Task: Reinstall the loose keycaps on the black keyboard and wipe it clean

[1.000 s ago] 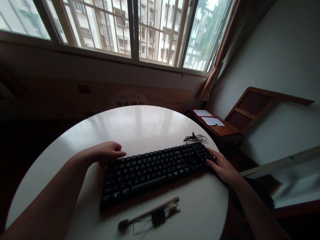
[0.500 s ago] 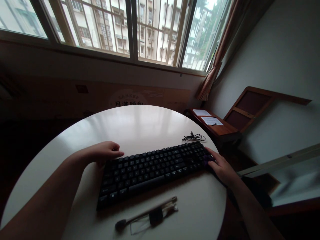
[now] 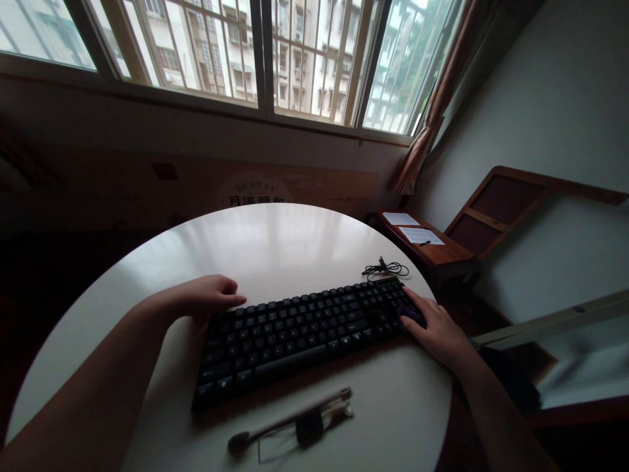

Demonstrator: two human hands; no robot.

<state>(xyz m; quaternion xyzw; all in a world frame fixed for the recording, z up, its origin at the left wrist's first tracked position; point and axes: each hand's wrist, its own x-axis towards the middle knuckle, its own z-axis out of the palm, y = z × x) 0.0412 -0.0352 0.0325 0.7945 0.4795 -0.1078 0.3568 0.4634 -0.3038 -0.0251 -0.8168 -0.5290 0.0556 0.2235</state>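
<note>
A black computer keyboard (image 3: pixel 295 337) lies at a slant on the round white table (image 3: pixel 255 242). My left hand (image 3: pixel 213 295) is at its far left corner, fingers curled and thumb along the top edge; the fingertips are partly hidden. Over the number pad at the right end, my right hand (image 3: pixel 435 328) presses a small dark purple cloth (image 3: pixel 413 316) between thumb and fingers. Part of the cloth is hidden under the palm. Behind the keyboard's far right corner lies its coiled black cable (image 3: pixel 386 268).
In front of the keyboard lie a long thin tool with a dark tip (image 3: pixel 295 419) and a small dark block (image 3: pixel 309 426) with clear, wiry pieces. Beyond the table stands a wooden bench (image 3: pixel 437 252) with papers (image 3: pixel 421 235) and a pen. A barred window (image 3: pixel 309 59) is behind.
My right thumb has shifted slightly left over the number pad, and more of the purple cloth shows. My left hand and the keyboard stay put, while the whole view has drifted a little.
</note>
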